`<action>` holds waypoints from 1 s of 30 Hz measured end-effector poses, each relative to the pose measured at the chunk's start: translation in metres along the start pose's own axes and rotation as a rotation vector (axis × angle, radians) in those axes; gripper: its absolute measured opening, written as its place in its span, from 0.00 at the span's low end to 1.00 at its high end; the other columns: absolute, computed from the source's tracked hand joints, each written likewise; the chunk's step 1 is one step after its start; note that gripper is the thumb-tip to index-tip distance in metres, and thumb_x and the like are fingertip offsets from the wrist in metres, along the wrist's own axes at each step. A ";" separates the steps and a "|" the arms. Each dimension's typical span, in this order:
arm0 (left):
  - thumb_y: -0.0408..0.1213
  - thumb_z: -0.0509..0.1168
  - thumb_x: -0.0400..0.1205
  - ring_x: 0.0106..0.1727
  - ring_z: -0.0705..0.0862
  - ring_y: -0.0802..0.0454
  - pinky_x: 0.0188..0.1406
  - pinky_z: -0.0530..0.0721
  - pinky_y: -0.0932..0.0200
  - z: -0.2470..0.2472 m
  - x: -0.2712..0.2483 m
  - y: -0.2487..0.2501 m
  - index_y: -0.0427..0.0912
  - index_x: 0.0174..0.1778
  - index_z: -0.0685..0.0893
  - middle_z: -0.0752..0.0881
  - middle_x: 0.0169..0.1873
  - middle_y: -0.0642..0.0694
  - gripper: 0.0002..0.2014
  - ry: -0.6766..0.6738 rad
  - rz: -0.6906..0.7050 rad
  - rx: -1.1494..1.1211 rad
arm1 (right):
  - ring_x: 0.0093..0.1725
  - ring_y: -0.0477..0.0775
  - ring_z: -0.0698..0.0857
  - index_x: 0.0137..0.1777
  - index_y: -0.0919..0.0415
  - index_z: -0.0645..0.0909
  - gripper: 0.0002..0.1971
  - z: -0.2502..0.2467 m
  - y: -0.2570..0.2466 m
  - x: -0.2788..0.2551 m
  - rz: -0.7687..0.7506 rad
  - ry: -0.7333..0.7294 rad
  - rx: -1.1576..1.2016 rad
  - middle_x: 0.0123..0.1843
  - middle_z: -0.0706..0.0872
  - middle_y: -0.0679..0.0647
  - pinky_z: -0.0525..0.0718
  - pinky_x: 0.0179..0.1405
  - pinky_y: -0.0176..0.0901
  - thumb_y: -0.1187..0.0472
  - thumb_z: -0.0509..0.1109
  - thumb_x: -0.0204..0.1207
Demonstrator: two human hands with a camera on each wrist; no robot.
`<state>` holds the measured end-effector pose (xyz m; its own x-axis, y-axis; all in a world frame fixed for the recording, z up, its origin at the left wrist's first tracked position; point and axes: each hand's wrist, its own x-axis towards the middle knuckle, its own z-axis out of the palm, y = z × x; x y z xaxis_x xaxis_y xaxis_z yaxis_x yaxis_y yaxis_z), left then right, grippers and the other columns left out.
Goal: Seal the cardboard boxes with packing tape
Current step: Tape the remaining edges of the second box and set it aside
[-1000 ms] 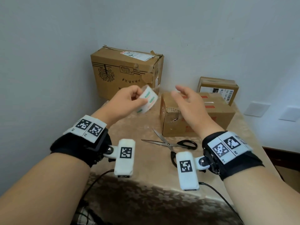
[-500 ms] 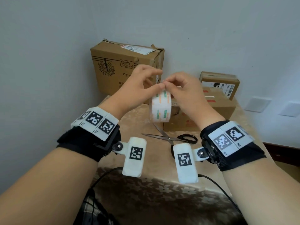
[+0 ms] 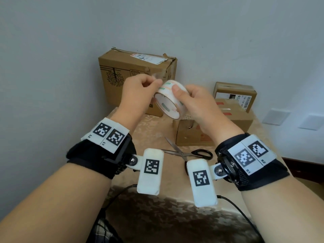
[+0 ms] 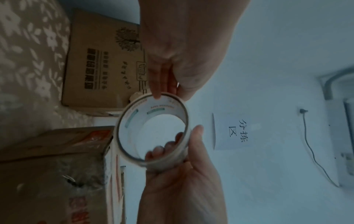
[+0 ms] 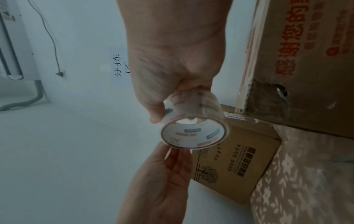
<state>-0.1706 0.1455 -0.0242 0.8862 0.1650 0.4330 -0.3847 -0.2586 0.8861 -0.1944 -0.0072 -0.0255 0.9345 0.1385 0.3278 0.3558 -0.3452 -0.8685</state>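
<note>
Both hands hold the tape roll above the table

Black wrist straps on both forearms; white fiducial-tag plates; white tagged camera pods, black cables.

Soft, even daylight up top; both wrist feeds run dim and blue.

From my head view the wall is evenly lit with no hard shadows, and only the near edge of the table falls dark. My forearms bulge at the near corners from the wide lens. In the left wrist view the nearest cardboard box is murky and grainy, and the tape roll looks soft. In the right wrist view the clear tape shows pale glare.
</note>
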 end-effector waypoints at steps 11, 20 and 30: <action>0.36 0.68 0.82 0.26 0.78 0.57 0.23 0.78 0.71 0.037 0.009 0.000 0.32 0.43 0.84 0.84 0.29 0.46 0.09 -0.142 -0.349 -0.237 | 0.29 0.52 0.74 0.27 0.61 0.71 0.26 -0.059 -0.018 0.051 -0.051 -0.037 -0.755 0.26 0.73 0.53 0.66 0.27 0.44 0.42 0.69 0.76; 0.33 0.64 0.84 0.28 0.79 0.55 0.26 0.81 0.66 0.042 0.014 -0.035 0.36 0.40 0.82 0.82 0.30 0.45 0.07 -0.065 -0.570 -0.207 | 0.29 0.54 0.70 0.30 0.61 0.67 0.30 -0.074 0.020 0.055 0.118 -0.073 -0.668 0.28 0.68 0.54 0.69 0.32 0.43 0.33 0.64 0.76; 0.34 0.70 0.80 0.23 0.76 0.58 0.25 0.79 0.67 0.048 0.014 -0.038 0.38 0.36 0.80 0.80 0.25 0.47 0.08 -0.055 -0.615 -0.331 | 0.25 0.51 0.66 0.24 0.59 0.63 0.28 -0.080 0.011 0.075 0.078 0.051 -0.568 0.23 0.65 0.52 0.65 0.28 0.42 0.45 0.75 0.72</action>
<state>-0.1309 0.1124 -0.0598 0.9767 0.1377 -0.1649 0.1405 0.1711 0.9752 -0.1193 -0.0752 0.0191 0.9524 0.0527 0.3004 0.2207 -0.7988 -0.5596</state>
